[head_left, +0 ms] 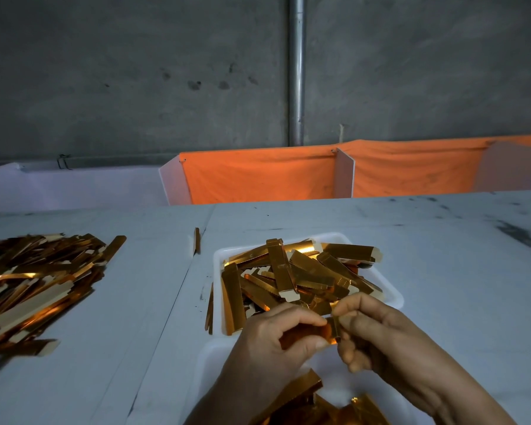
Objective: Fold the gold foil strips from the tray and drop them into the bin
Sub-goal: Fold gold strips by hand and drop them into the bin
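The bin (209, 363) sits at the bottom edge of the view, cut off there and largely covered by both forearms; only a pale rim and a few folded gold pieces (304, 391) inside it show. The strip (328, 331) being worked is mostly hidden between the two hands, so its full shape cannot be made out. The left hand (276, 335) has its grip closed on the strip, thumb and curled fingers pinching its left part. The right hand (371, 329) pinches the strip's right end with thumb and fingertips. Both hands hover just above the near edge of the white tray (393, 289), over the gap between tray and bin. The tray holds a loose heap of gold foil strips (295, 271) lying crossed in all directions, some overhanging its rim. On the tabletop (442, 256) to the left lies a larger pile of strips (34, 283), cut off by the left edge.
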Demonstrator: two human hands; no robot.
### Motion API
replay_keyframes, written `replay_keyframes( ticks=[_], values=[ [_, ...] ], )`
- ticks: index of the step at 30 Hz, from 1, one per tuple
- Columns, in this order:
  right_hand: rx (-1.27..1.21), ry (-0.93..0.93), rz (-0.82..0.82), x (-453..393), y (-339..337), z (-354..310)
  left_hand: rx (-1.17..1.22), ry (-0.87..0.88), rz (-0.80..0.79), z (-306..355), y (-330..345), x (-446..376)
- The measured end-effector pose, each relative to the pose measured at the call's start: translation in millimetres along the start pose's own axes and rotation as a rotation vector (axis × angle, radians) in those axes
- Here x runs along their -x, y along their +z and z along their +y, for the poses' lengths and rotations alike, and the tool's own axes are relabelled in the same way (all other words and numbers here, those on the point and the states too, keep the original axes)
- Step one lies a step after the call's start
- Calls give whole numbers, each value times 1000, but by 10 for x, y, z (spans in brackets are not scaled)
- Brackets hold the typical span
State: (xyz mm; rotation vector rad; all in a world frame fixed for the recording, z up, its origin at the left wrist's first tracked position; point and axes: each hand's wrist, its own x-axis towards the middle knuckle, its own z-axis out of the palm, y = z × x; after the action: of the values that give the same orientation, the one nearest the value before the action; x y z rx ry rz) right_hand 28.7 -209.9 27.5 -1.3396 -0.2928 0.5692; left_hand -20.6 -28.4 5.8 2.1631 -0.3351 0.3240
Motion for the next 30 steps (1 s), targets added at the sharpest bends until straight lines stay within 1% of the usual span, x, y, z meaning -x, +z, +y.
replay_keyframes(
  ticks=[3, 7, 9, 14, 16, 20, 24, 30],
  values=[
    [-145, 3, -48, 8, -3, -5, 123, 20, 15, -25, -2, -10],
    [-236, -11, -127, 20, -6, -5, 366, 69, 14, -32, 4, -20],
    [-273, 2, -156, 20, -12, 0, 422, 84, 13, -25, 0, -20],
    [-188, -15, -104, 7, 3, 2, 456, 60, 8, -32, -7, -32],
    [-180, -17, -108, 9, 0, 1, 470, 33, -7, -31, -8, -33],
    [-231, 28, -166, 25, -27, 5, 514, -11, -31, -17, -15, -25],
    [-282, 80, -173, 24, -23, 21, 523, -10, -34, 3, -15, -14],
    [-364, 57, -187, 22, -3, 37, 548, 1, -31, 33, -28, -14]
  ],
)
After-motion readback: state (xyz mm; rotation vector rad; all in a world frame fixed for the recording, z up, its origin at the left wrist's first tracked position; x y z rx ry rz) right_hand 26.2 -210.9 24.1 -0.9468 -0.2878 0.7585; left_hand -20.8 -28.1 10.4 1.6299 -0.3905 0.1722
